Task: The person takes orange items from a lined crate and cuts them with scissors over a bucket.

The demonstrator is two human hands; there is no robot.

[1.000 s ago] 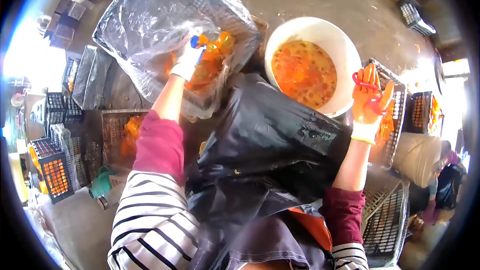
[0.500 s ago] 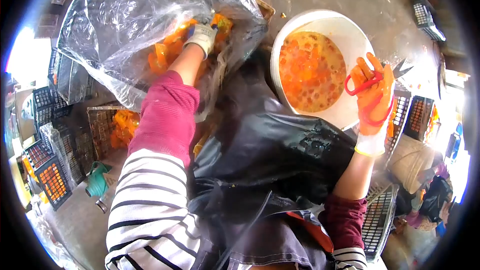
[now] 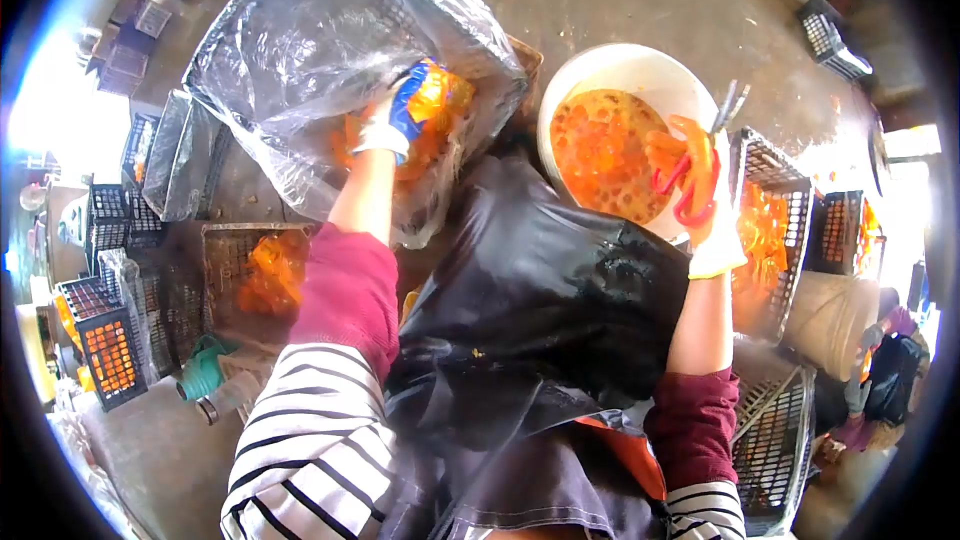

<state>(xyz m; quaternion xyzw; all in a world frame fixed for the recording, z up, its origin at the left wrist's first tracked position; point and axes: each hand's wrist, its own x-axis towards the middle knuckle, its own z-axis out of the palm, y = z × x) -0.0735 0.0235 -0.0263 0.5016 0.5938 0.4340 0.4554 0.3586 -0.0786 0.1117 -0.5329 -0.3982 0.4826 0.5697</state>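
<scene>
My left hand point(image 3: 388, 120), in a white and blue glove, is closed around a shiny orange packet point(image 3: 443, 95). It is inside a crate lined with clear plastic sheeting point(image 3: 290, 50), above more orange packets. My right hand point(image 3: 706, 180), in an orange glove with a white cuff, holds red-handled scissors point(image 3: 728, 108), their blades pointing up and away from me. That hand is at the right rim of a white bucket point(image 3: 685, 65). Round orange pieces in cloudy liquid point(image 3: 605, 155) lie in the bucket.
A crate of orange pieces point(image 3: 762, 240) stands right of the bucket, and a beige bucket point(image 3: 825, 325) is behind it. Another crate with orange packets point(image 3: 270, 275) is at left, near a green container point(image 3: 203, 368). A black apron point(image 3: 540, 290) covers my lap. A person point(image 3: 890, 380) is at far right.
My left hand has turned and come up a little with an orange packet now showing in it. My right hand has shifted left and down to the bucket's rim, with the scissors turned more upright.
</scene>
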